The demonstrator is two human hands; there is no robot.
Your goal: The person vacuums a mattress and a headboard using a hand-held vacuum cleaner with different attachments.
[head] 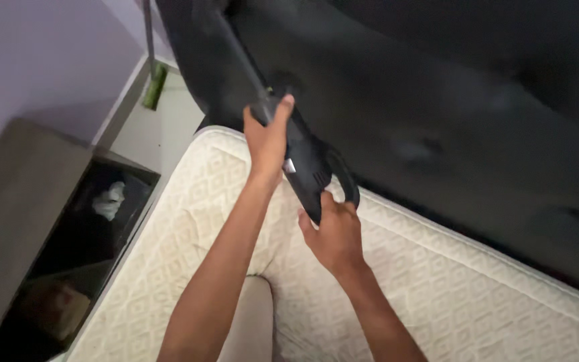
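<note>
A black handheld vacuum (pixel 306 164) is held by both hands above the far edge of a mattress (pixel 437 281). The left hand (pixel 269 137) is wrapped around the upper part of the vacuum body, where a dark tube (pixel 239 50) runs up and away towards the top of the frame; its fingers are curled round the far side and mostly hidden, and the thumb (pixel 284 106) is laid along the top. The right hand (pixel 335 234) is placed at the lower end of the vacuum, just below the looped handle (pixel 344 181); its fingers are folded under the body and cannot be seen clearly, so how tightly they are pressed cannot be told. A small pale patch is seen on the side of the vacuum between the two hands.

The mattress is covered in a cream fabric with a quilted diamond pattern. A large dark padded headboard (pixel 437 100) is set along the far edge of the mattress, filling the upper right of the view. The vacuum is held just in front of this headboard, near its left end.

At the left of the mattress, a dark open compartment (pixel 82 234) of a low cabinet is seen, with a crumpled white thing (pixel 110 200) inside. A pale floor (pixel 162 127) and a lilac wall (pixel 48 53) are seen beyond it.
</note>
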